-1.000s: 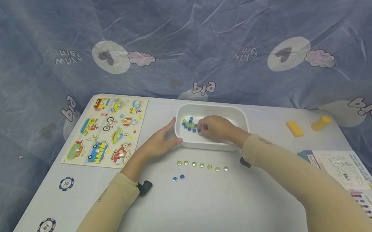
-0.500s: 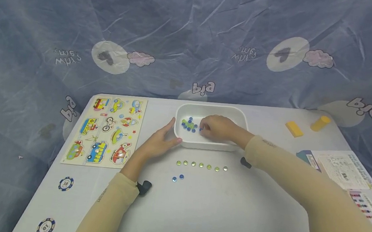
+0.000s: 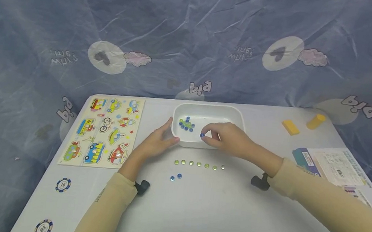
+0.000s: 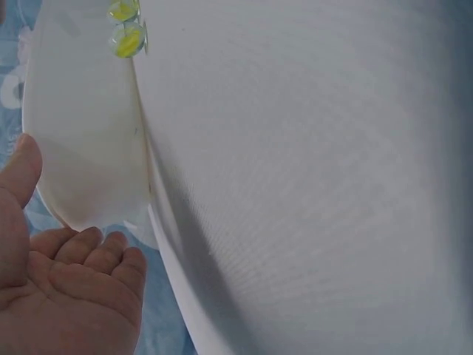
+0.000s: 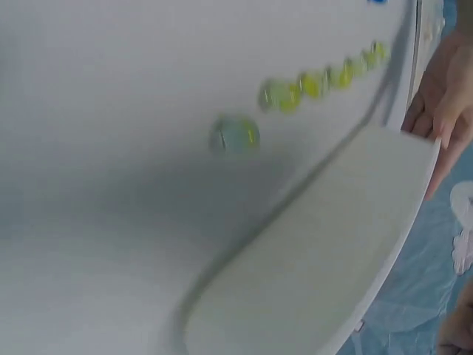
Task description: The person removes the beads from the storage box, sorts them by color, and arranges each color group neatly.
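Note:
In the head view my right hand (image 3: 229,137) pinches a blue glass marble (image 3: 202,135) between thumb and index finger, over the front part of a white tray (image 3: 206,146). My left hand (image 3: 156,143) rests at the tray's front left corner, thumb and index finger spread and touching its outside. Inside the tray, a cluster of blue and yellow-green marbles (image 3: 186,124) lies on the left. In front of the tray runs a row of several yellow-green marbles (image 3: 199,164). Below its left end sit two blue marbles (image 3: 179,176). The right wrist view shows yellow swirls in clear marbles (image 5: 310,85).
A wooden vehicle puzzle board (image 3: 102,133) lies at the left, with two poker chips (image 3: 63,185) nearer the front. At the back right are a yellow block (image 3: 290,127) and a yellow cylinder (image 3: 316,122). A printed box (image 3: 337,169) lies at the right edge.
My right hand has drawn back toward the front right of the tray and lifted, with the blue marble now visible between its fingertips. My left hand stays at the tray corner.

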The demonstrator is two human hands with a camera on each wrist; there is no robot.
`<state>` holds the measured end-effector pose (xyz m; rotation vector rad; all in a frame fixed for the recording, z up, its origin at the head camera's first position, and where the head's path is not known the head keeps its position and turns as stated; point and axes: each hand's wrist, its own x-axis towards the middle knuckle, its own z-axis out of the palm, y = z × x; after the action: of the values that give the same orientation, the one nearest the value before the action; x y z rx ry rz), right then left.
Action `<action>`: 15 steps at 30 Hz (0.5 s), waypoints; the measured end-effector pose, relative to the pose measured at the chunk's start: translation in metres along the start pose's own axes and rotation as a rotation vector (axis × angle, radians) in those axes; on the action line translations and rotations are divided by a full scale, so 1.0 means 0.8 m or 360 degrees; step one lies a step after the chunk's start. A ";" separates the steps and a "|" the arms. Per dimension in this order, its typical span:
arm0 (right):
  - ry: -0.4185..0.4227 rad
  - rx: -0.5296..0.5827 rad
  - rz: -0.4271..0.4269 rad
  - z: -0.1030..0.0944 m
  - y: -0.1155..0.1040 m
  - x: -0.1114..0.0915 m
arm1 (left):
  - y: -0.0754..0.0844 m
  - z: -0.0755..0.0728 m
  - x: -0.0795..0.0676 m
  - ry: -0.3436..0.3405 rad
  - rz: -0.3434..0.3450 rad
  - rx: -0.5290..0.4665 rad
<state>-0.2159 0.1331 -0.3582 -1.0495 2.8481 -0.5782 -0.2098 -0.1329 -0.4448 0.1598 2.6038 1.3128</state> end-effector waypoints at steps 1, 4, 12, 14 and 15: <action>-0.0002 0.0023 0.0017 0.002 -0.005 -0.007 | 0.000 0.000 0.000 0.0002 -0.0003 0.0001; -0.0019 0.0053 0.0029 0.014 -0.015 -0.025 | -0.001 0.000 0.000 0.0005 -0.0008 -0.0003; -0.0144 0.0078 -0.0007 0.060 -0.030 -0.046 | 0.000 0.001 -0.001 0.0011 0.0000 -0.0004; -0.0195 0.0082 -0.0014 0.070 -0.033 -0.048 | 0.000 0.001 -0.001 0.0013 -0.0003 0.0000; -0.0215 0.0078 -0.0019 0.075 -0.035 -0.048 | -0.001 0.001 -0.001 0.0012 0.0001 0.0005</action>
<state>-0.1585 0.1183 -0.4070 -1.0562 2.6997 -0.5522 -0.2090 -0.1327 -0.4459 0.1563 2.6120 1.3122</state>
